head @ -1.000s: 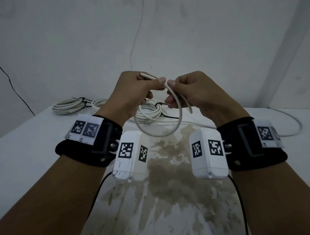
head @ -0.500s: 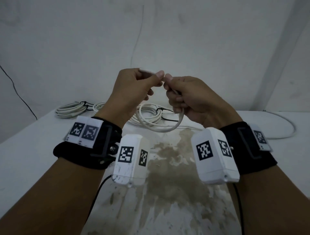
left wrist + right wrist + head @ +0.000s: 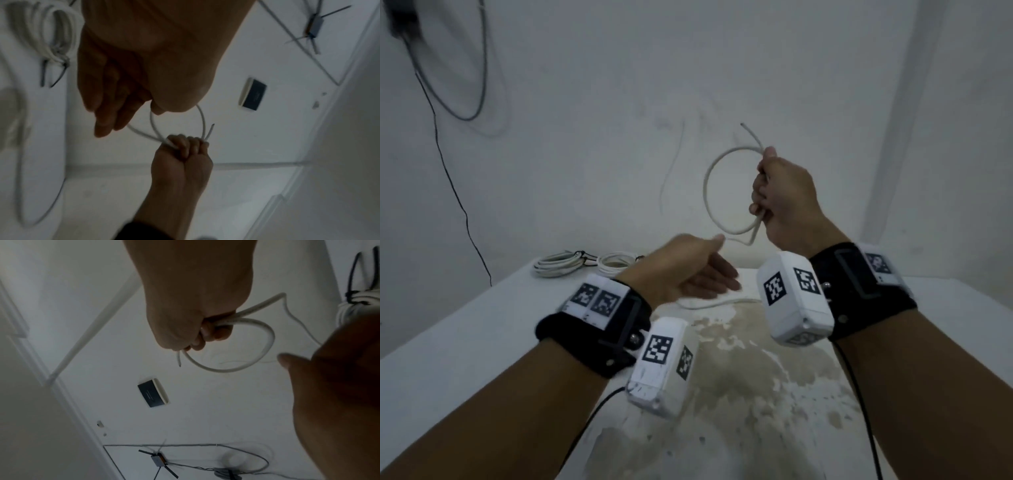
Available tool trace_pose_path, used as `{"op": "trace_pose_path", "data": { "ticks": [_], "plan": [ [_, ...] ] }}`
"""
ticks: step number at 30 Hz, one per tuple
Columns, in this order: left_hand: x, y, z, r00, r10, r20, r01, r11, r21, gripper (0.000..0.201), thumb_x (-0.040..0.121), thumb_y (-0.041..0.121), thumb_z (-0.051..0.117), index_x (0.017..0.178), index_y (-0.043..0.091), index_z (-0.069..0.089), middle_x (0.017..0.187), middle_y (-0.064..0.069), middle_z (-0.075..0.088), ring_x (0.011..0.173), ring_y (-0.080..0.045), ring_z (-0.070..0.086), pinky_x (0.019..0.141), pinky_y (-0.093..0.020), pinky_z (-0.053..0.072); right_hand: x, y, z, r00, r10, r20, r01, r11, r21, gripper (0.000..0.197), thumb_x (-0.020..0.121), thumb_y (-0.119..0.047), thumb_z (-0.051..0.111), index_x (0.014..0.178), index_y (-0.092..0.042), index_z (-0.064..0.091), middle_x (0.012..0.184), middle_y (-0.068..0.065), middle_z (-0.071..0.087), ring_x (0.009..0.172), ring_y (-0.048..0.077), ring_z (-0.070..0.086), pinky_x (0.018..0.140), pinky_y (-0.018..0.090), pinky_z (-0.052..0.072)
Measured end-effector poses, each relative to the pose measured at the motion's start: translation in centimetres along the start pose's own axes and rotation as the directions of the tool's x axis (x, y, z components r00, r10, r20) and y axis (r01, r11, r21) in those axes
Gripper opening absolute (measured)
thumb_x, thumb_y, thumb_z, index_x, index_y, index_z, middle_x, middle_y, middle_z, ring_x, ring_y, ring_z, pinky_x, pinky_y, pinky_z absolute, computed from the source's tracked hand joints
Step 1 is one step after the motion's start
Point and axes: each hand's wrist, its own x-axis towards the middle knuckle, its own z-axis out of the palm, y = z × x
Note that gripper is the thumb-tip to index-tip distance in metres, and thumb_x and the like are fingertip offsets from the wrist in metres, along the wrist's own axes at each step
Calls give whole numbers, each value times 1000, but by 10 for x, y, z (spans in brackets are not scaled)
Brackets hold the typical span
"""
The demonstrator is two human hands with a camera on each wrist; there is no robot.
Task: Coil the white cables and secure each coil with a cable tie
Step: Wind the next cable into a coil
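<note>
My right hand is raised above the table and grips a white cable bent into one loop, its cut end sticking up past the fist. From the fist the cable drops to the table and runs across it. My left hand hovers lower, just under the loop, with straight fingers and nothing in it. The left wrist view shows the right hand fisted round the crossing of the cable loop. The right wrist view shows that cable loop and my left hand beside it.
Two white coils, one seen bound with a black cable tie, lie at the table's back left. A stained patch covers the table's middle. Wires, a black box and a small antenna device hang on the wall.
My right hand has lifted up and to the right, taking the loop with it. My left hand has let go of the cable, opened, and dropped below the loop.
</note>
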Motion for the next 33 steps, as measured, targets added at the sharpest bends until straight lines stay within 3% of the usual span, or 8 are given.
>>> {"op": "trace_pose_path", "data": {
  "ticks": [5, 8, 11, 19, 22, 25, 28, 33],
  "plan": [
    [-6, 2, 27, 972, -91, 215, 205, 774, -600, 65, 107, 40, 30, 115, -21, 49, 82, -30, 68, 61, -33, 70, 51, -33, 56, -21, 2, 1, 981, 164, -103, -132, 956, 263, 35, 106, -32, 43, 76, -15, 45, 46, -4, 31, 35, 10, 22, 44, 24, 28],
    [5, 6, 25, 978, -118, 173, 209, 491, -846, 56, 107, 28, 30, 136, -21, 31, 116, -42, 58, 96, -44, 67, 76, -46, 59, -28, 5, -7, 956, 265, -125, -193, 891, 411, 35, 106, -33, 43, 76, -14, 45, 46, -4, 32, 35, 10, 21, 42, 19, 30],
    [14, 8, 22, 984, -180, -15, 47, 335, -941, 38, 103, 8, 29, 134, -13, 38, 117, -32, 60, 89, -40, 65, 56, -46, 60, -30, 2, -17, 946, 282, -159, -186, 875, 447, 34, 105, -32, 43, 76, -14, 44, 45, -4, 30, 34, 10, 21, 41, 17, 29],
    [-3, 27, 30, 937, -175, -303, -135, 618, -775, 26, 102, -6, 32, 80, 1, 45, 78, -16, 44, 64, -23, 48, 85, -48, 54, -20, 2, -51, 919, 243, -311, -123, 925, 360, 34, 105, -31, 43, 76, -14, 44, 43, -5, 31, 33, 11, 23, 39, 17, 23],
    [-2, 26, 27, 893, -78, -443, -238, 754, -613, 18, 101, -5, 37, 92, 0, 52, 75, -13, 47, 59, -18, 51, 68, -40, 60, -24, 7, -47, 958, 124, -259, -85, 984, 159, 35, 105, -31, 43, 75, -15, 45, 48, -5, 33, 40, 12, 24, 40, 21, 23],
    [8, 13, 19, 783, 260, -565, -371, 924, -89, 24, 100, 9, 46, 88, -3, 62, 66, -6, 54, 47, -16, 53, 53, -35, 50, -34, 11, -33, 996, 45, -80, -42, 998, 38, 35, 106, -29, 42, 74, -16, 44, 44, -6, 33, 37, 10, 24, 39, 20, 20],
    [6, 15, 3, 717, 494, -491, -422, 869, 258, 29, 100, 16, 46, 87, 8, 71, 65, 4, 58, 50, -15, 50, 53, -31, 47, -40, 13, -22, 995, 72, 74, -78, 993, 85, 34, 107, -29, 40, 75, -16, 42, 44, -6, 29, 38, 10, 21, 38, 21, 20],
    [-3, 30, -27, 712, 552, -434, -483, 833, 269, 29, 104, 17, 43, 94, 20, 71, 86, 7, 66, 69, -12, 58, 49, -22, 43, -43, 19, -15, 967, 160, 200, -189, 973, 135, 35, 107, -31, 40, 76, -16, 43, 47, -5, 25, 39, 10, 19, 37, 22, 21]
  ]
}}
